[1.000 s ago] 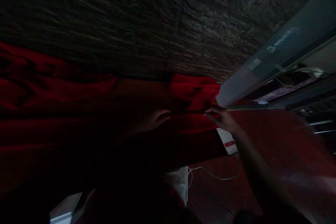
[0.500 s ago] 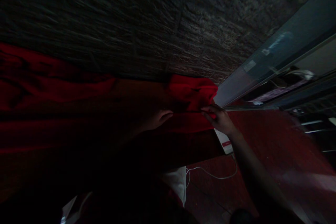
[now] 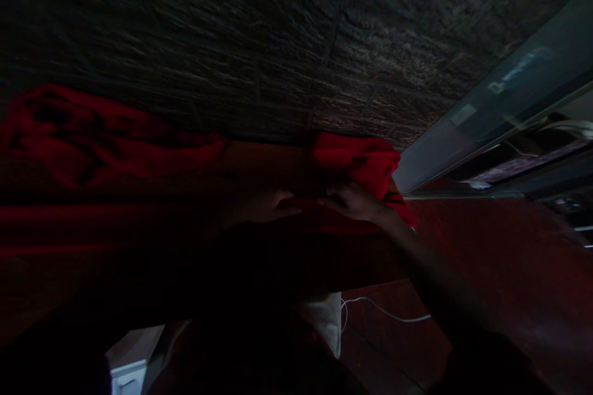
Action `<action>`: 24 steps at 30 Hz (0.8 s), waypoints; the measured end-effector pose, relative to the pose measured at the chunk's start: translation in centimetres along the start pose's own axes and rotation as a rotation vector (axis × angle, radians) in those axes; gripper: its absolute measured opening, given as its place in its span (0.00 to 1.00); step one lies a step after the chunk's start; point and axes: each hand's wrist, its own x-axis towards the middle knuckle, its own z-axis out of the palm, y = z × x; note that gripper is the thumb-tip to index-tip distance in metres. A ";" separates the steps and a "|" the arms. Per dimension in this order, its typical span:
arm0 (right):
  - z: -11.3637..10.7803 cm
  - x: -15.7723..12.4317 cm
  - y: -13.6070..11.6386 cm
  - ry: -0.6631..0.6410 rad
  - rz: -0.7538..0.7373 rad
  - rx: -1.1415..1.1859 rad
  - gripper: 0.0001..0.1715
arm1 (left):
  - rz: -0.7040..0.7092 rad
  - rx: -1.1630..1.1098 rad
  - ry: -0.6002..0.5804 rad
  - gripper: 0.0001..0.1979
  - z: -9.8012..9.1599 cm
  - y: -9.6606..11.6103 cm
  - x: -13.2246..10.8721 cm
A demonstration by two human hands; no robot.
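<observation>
The scene is very dark. A red cloth (image 3: 356, 163) lies bunched on a wooden surface (image 3: 259, 163) against a rough stone wall (image 3: 278, 43). My left hand (image 3: 264, 207) rests flat on the cloth's near edge, fingers stretched toward the right. My right hand (image 3: 354, 203) lies on the cloth just right of it, fingers extended leftward and pressing the fabric; the two sets of fingertips are close together. More red cloth (image 3: 92, 142) spreads along the surface to the left.
A glass pane and shelf (image 3: 500, 117) run along the right. A white cable (image 3: 389, 311) trails over the red floor below the surface. A white box-like object (image 3: 130, 361) sits at the lower left, and something pale (image 3: 324, 321) hangs under the surface edge.
My right hand has moved left from the cloth's right corner onto its middle, close to my left hand. The white device seen under my right wrist is now hidden. The view has shifted slightly.
</observation>
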 end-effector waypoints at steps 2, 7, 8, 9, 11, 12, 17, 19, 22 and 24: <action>-0.2 0.1 -0.5 -0.006 0.038 0.103 0.22 | -0.060 -0.010 -0.006 0.28 -0.8 -0.8 -1.5; -1.3 0.7 -1.6 -0.272 0.113 0.312 0.23 | -0.060 -0.118 -0.048 0.24 -3.2 -2.0 -3.5; -1.5 1.0 -1.8 -0.344 0.116 0.349 0.23 | -0.058 -0.122 -0.076 0.24 -3.6 -2.1 -3.6; -1.8 1.4 -1.9 -0.402 0.112 0.393 0.22 | -0.073 -0.118 -0.098 0.23 -4.0 -2.4 -3.6; -2.1 2.1 -2.1 -0.478 0.088 0.456 0.20 | -0.140 -0.092 -0.131 0.25 -4.9 -3.1 -3.8; -2.2 2.4 -2.1 -0.499 0.077 0.466 0.20 | -0.175 -0.077 -0.153 0.26 -5.4 -3.5 -4.0; -2.4 3.5 -1.6 -0.511 0.098 0.445 0.18 | -0.119 -0.062 -0.308 0.20 -7.8 -6.4 -7.4; -2.6 3.7 -1.7 -0.588 0.117 0.456 0.16 | -0.133 -0.085 -0.233 0.20 -8.4 -7.2 -9.4; -2.6 4.0 -2.0 -0.704 0.128 0.443 0.19 | -0.163 -0.176 -0.102 0.19 -8.6 -8.0 -12.4; -2.2 4.3 -2.2 -0.631 0.105 0.383 0.23 | -0.165 -0.183 -0.053 0.19 -8.5 -8.6 -14.0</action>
